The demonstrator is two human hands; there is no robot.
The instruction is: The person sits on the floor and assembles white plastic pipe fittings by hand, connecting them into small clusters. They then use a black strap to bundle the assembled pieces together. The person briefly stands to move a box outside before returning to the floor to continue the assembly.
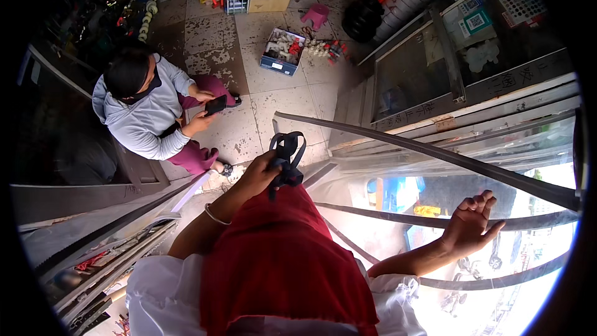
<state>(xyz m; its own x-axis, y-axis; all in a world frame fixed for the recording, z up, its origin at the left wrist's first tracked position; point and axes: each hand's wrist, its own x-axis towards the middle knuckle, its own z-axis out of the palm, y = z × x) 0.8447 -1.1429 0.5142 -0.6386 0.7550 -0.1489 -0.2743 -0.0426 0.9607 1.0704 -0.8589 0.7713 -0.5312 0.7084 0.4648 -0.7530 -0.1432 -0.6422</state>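
My left hand (pixel 258 177), with a bangle on the wrist, is closed around a small black bundle with loops of strap (pixel 288 175). Its exact kind I cannot make out. It hangs in front of the red apron (pixel 283 255) that I wear. Out to the right, my right hand (pixel 471 227) is raised with its fingers loosely bent and apart, holding nothing. Close to it run the dark edge bands (pixel 528 219) of a clear plastic curtain (pixel 398 149); whether the hand touches the curtain I cannot tell.
At the left a person (pixel 140 102) sits holding a phone (pixel 216 105). Ahead on the worn tiled floor (pixel 245 127) are a box of small white and red parts (pixel 283 51) and a pink stool (pixel 315 16). A glass-paned sliding window (pixel 416 68) stands at the right.
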